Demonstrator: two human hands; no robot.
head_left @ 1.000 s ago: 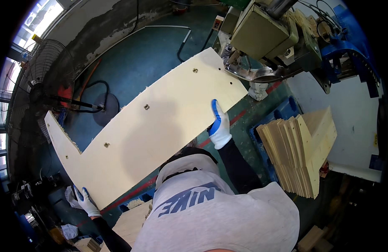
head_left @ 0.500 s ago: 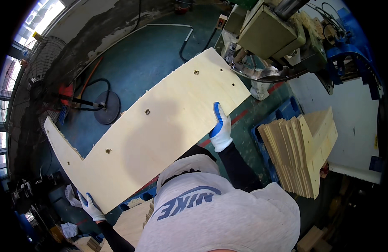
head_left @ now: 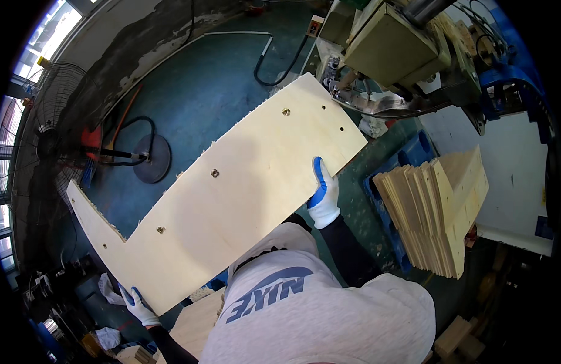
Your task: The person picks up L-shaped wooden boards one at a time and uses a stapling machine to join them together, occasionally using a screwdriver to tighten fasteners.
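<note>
A large L-shaped plywood panel [head_left: 232, 200] spans the view in front of me, held up off the floor. Several metal inserts sit in its face, and small dark holes mark its far right end. My left hand [head_left: 138, 306], in a white and blue glove, grips the near left corner with the thumb on top. My right hand [head_left: 324, 197], gloved alike, holds the near right edge, thumb on the face and fingers hidden underneath. The panel's far right end lies close to the machine [head_left: 383, 100], partly under its lower arm; whether they touch I cannot tell.
To the right, a stack of similar plywood panels [head_left: 432, 218] stands on a blue pallet [head_left: 417, 151]. More plywood [head_left: 195, 321] lies below on my left. A floor fan [head_left: 152, 159] with a round base stands at left. Wood blocks [head_left: 453, 337] lie at lower right.
The panel and both hands have shifted slightly toward me and to the right in view. Both hands keep their hold.
</note>
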